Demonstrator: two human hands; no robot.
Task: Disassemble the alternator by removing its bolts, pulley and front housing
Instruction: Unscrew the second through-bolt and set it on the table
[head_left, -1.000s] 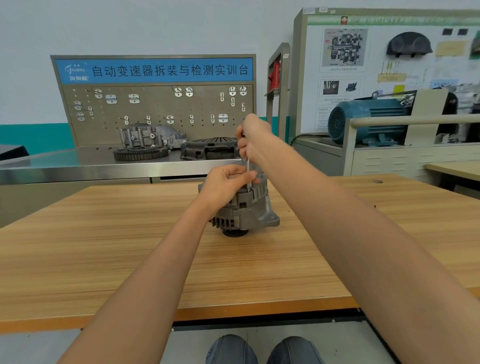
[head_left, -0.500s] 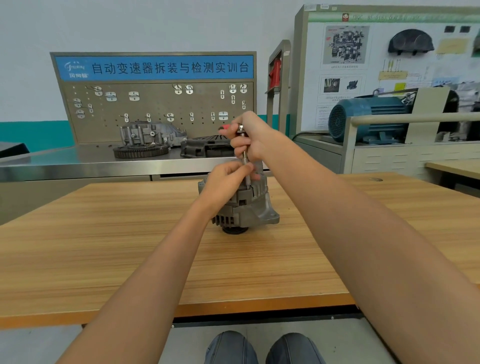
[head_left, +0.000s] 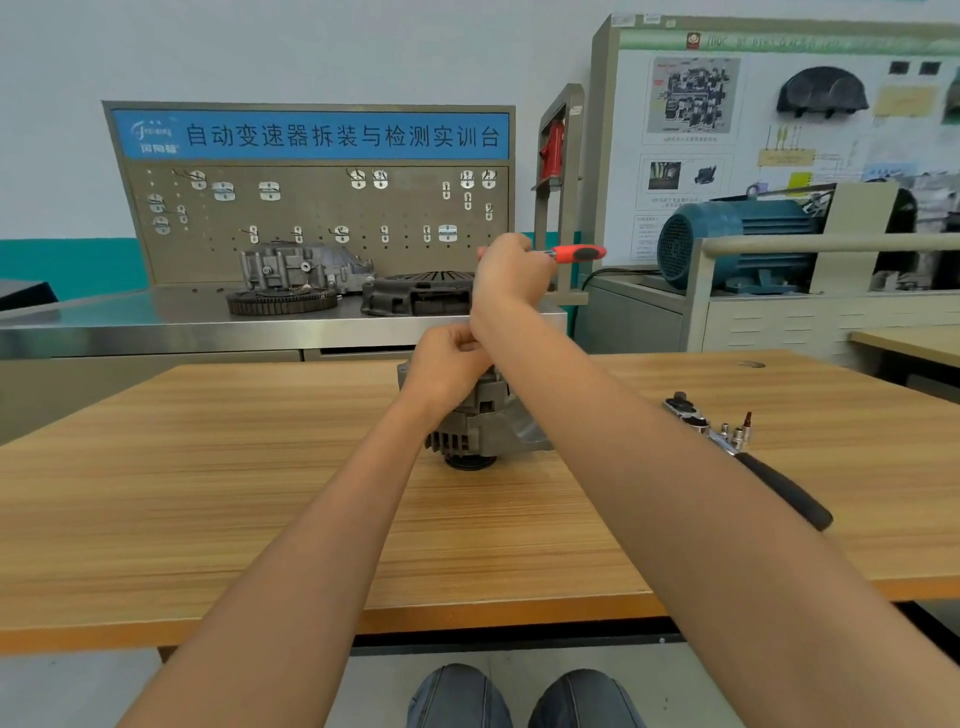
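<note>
Head view: the alternator (head_left: 480, 426) stands on the wooden worktop (head_left: 208, 493) at the frame's centre, its dark pulley end down against the wood. The left hand (head_left: 447, 364) sits on top of it, fingers curled around something on the housing that I cannot make out. Above, at 12 o'clock from the alternator, the right hand (head_left: 511, 275) grips a ratchet (head_left: 576, 254), whose red handle points to 3 o'clock. At 3 o'clock from the alternator, well apart, a black-handled wrench (head_left: 779, 483) lies on the worktop beside a few small sockets (head_left: 735, 434).
</note>
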